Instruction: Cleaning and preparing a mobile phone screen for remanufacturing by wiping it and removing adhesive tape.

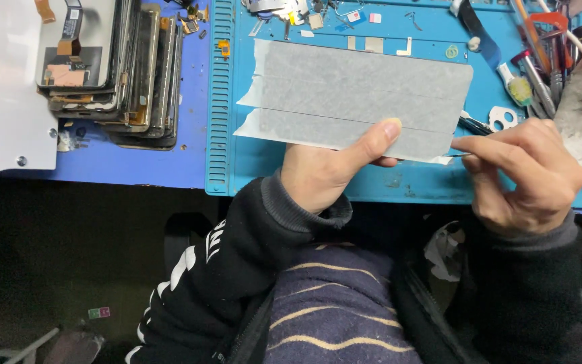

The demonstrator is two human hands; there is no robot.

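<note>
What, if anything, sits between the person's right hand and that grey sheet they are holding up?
Nothing visible. The right hand pinches a thin metal tool whose tip meets the right corner of the flat grey rectangular sheet. The left hand grips the sheet's lower edge above the blue work mat.

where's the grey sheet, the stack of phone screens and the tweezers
grey sheet [358, 94], head view, middle of its face
stack of phone screens [112, 67], head view, top of the pile
tweezers [474, 126], head view, dark shaft beside the right hand
</note>
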